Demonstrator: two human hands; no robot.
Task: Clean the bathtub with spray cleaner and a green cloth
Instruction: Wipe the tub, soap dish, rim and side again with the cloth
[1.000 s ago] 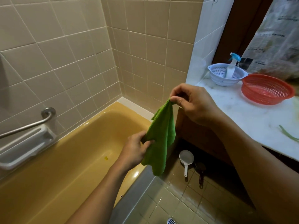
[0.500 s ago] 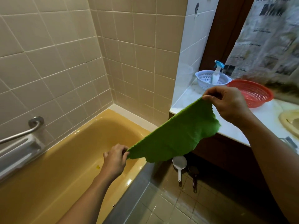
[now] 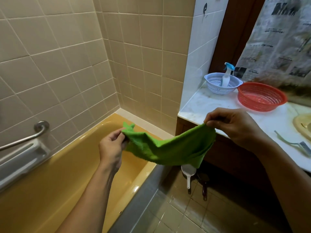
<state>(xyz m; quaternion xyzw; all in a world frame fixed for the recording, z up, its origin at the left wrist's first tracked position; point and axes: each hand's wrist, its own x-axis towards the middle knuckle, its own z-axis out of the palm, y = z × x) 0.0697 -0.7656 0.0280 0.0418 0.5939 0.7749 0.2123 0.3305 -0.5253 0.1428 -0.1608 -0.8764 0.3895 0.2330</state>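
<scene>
Two edges of the green cloth [image 3: 168, 148] are pinched, one in my left grip [image 3: 111, 147], one in my right grip [image 3: 235, 125], so it sags between them; it looks light, soft and limp, best bunched mid-cloth for wiping.

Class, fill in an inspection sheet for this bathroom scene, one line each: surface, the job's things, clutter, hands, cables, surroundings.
Surface: yellow bathtub, glossy; the cloth is not touching it.
Job's things: green cloth stretched in the air between both hands; spray bottle upright in the white basket on the countertop.
Clutter: red basket beside the white one; white scoop on the floor by the cabinet.
Hands: left hand pinches one cloth end over the tub; right hand pinches the other end near the countertop edge.
Cables: nothing seen.
Surroundings: tiled walls; grab bar on the left wall; newspaper sheet behind the baskets.
</scene>
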